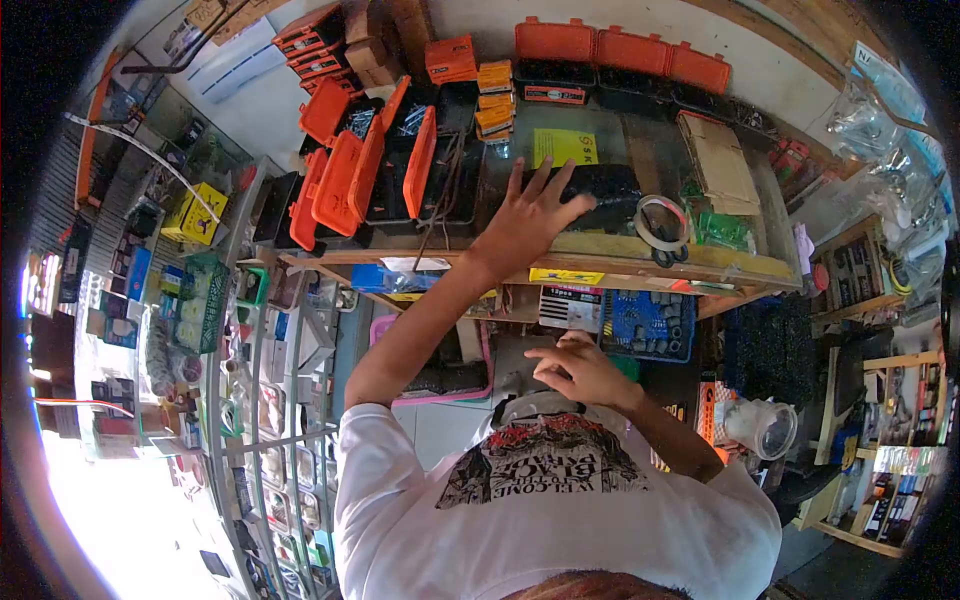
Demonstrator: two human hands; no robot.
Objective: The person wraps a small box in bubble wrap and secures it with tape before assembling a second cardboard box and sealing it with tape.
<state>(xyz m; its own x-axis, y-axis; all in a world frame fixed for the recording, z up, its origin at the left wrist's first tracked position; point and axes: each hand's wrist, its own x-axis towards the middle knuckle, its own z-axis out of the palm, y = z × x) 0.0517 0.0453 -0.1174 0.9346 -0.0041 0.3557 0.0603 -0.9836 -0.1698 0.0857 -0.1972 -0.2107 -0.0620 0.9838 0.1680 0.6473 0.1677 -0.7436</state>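
The left hand (pixel 527 222) lay flat on the counter (pixel 640 262), left of a tape roll (pixel 660 222); open cases (pixel 370 165) stood farther left.

The person wore a white short-sleeved T-shirt (pixel 560 520). Across its chest ran a dark print panel (pixel 545 465) with pale block lettering that appeared to read "WELCOME TO THE BLACK PARADE", though the lens curved it and the smaller lines blurred. Above the lettering, red patches broke the panel's dark ground. One sleeve (pixel 375 440), left of the print, ended above the elbow. Both forearms and both hands were bare, with no watch, ring or glove showing.
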